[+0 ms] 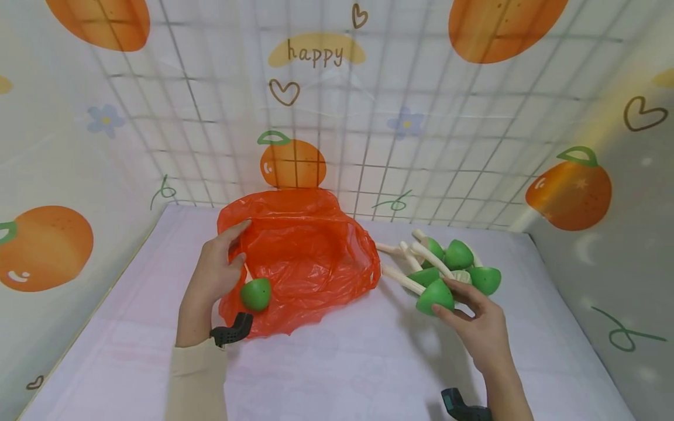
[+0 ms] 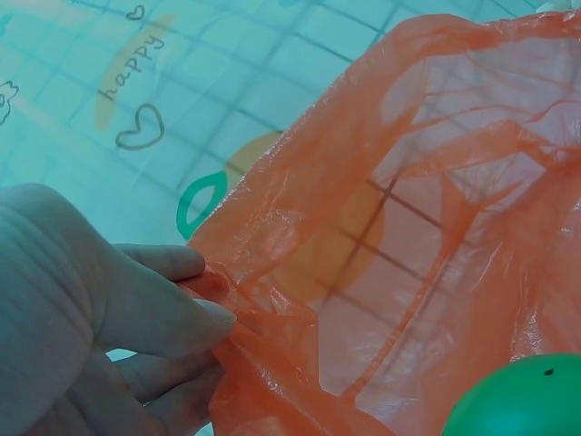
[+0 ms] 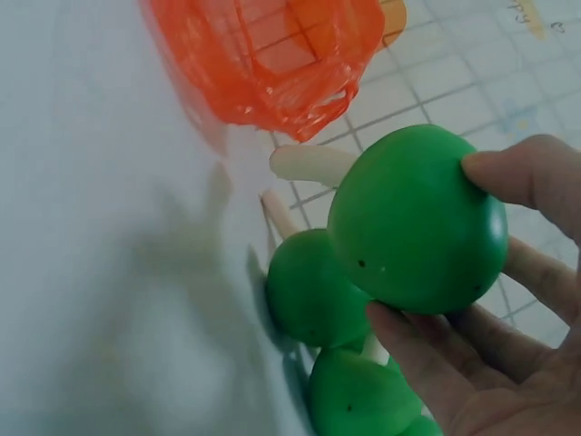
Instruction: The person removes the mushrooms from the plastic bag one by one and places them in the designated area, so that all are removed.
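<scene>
My left hand (image 1: 212, 270) pinches the rim of a thin red plastic bag (image 1: 308, 257), thumb and fingers on the film in the left wrist view. The bag's wide mouth faces me. One toy mushroom with a green domed cap (image 1: 255, 294) lies at the bag's lower left, close to my left wrist. On the right, my right hand (image 1: 481, 327) holds another green-capped mushroom (image 3: 418, 218) by its cap, with the pale stem pointing left towards the bag. Beneath and behind it, several more mushrooms (image 1: 458, 255) lie heaped, their stems crossing.
A pale cloth (image 1: 358, 374) covers the table. Behind the bag stands a white wire grid (image 1: 463, 146) beneath a sheet printed with oranges and hearts. Similar printed sheets (image 1: 42, 146) close in the left and right sides. Each wrist wears a black strap mount (image 1: 231, 331).
</scene>
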Motion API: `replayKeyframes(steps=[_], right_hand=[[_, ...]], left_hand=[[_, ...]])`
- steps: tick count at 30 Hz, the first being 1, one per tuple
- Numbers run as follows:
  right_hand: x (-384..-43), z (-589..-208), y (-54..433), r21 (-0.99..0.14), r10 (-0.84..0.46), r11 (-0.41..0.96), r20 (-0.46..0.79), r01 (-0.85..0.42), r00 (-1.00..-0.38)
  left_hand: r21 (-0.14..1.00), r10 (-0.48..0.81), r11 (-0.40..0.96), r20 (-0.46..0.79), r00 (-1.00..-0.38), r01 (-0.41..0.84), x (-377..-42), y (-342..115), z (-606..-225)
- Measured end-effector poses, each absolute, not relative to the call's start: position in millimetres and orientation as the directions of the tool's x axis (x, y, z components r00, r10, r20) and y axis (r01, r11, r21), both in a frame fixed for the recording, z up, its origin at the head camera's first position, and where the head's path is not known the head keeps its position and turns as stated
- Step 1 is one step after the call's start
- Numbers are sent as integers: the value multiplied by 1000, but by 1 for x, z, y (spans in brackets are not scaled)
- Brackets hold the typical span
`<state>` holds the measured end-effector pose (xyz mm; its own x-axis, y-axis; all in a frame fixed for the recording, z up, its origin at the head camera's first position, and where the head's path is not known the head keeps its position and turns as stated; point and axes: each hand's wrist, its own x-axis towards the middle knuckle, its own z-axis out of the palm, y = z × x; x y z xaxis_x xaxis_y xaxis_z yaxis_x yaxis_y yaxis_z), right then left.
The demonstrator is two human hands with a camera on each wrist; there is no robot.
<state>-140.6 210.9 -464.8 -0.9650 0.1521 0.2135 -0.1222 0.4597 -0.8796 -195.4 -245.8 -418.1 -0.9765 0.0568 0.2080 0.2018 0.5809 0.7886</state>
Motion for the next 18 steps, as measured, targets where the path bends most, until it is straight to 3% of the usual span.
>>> replayKeyframes(steps=[18], right_hand=[[-154,-500,224,-873,189,486,159,-48,-969]], left_hand=[[788,52,582,211,-976,201,-195,-248,-418]])
